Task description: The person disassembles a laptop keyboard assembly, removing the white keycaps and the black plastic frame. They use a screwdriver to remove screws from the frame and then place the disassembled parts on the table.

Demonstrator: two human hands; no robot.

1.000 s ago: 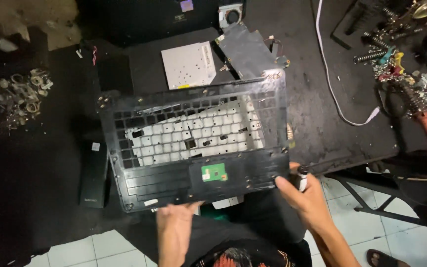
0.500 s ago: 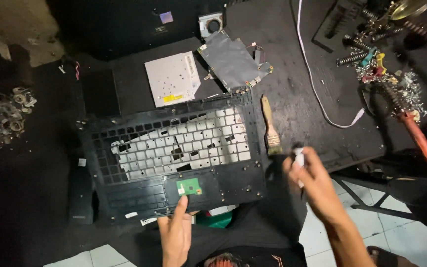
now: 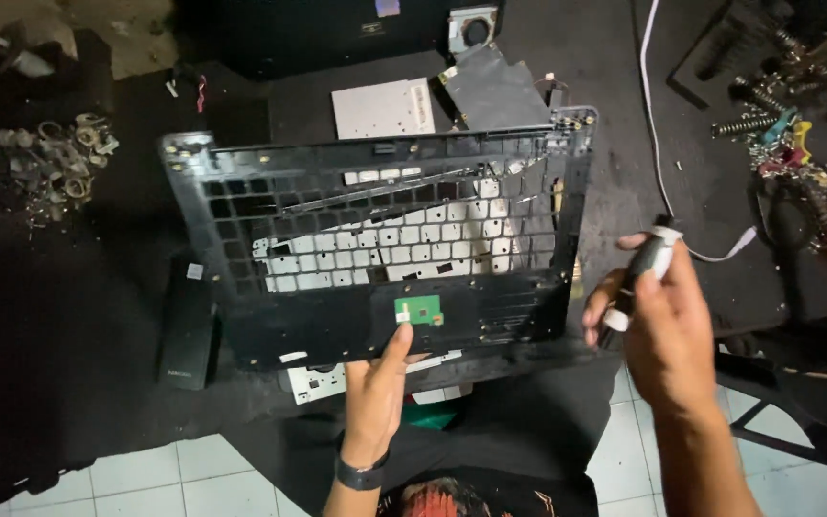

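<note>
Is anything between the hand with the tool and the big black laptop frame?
Nothing visible. The right hand holds a black-and-white tool just off the right edge of the frame, with only bare dark table in the gap. The left hand already grips the frame's near edge.

The laptop palmrest frame (image 3: 375,258) is occupying the middle of the table (image 3: 69,316), blocking passage across it. Loose metal rings (image 3: 45,163) are cluttering the left side; springs and tools (image 3: 796,144) are crowding the right edge. A white cable (image 3: 658,144) is trailing across the right gap. Metal plates (image 3: 433,101) are lying behind the frame. Bare cloth is showing open room at the left front, beside a black battery (image 3: 187,325).
</note>
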